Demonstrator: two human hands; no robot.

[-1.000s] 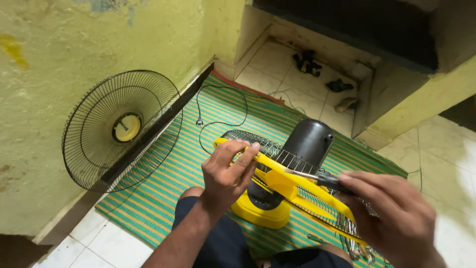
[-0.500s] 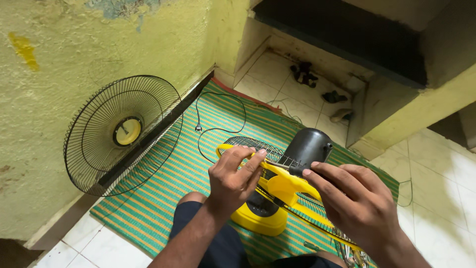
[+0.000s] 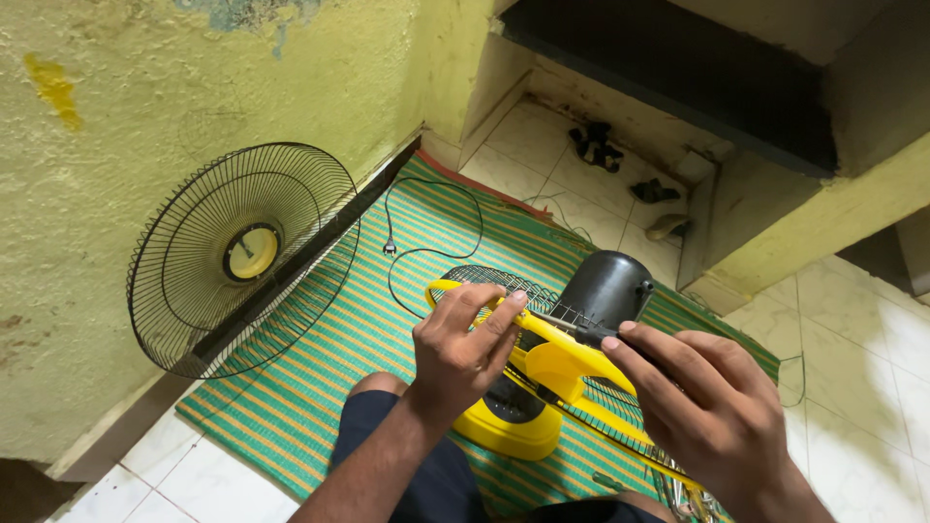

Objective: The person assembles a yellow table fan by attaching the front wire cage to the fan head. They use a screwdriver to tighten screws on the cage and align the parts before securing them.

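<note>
Head view, left to right: we see the detached black wire guard (image 3: 242, 257) leaning on the wall at the striped mat's (image 3: 320, 368) left edge, unmoved. Our left hand (image 3: 465, 344) keeps its fingers closed around the yellow fan blade (image 3: 567, 363), mid-mat. Our right hand (image 3: 702, 402), wrapped shut on a screwdriver (image 3: 581, 329), has drawn slightly back, tip now near the blade's left end beside the black motor housing (image 3: 610, 286).

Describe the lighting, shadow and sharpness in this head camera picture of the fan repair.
Head view: dim, yellowish light; deep shadow under the dark ledge; left hand and yellow blade fairly sharp; right hand slightly soft; wire guard clear.
</note>
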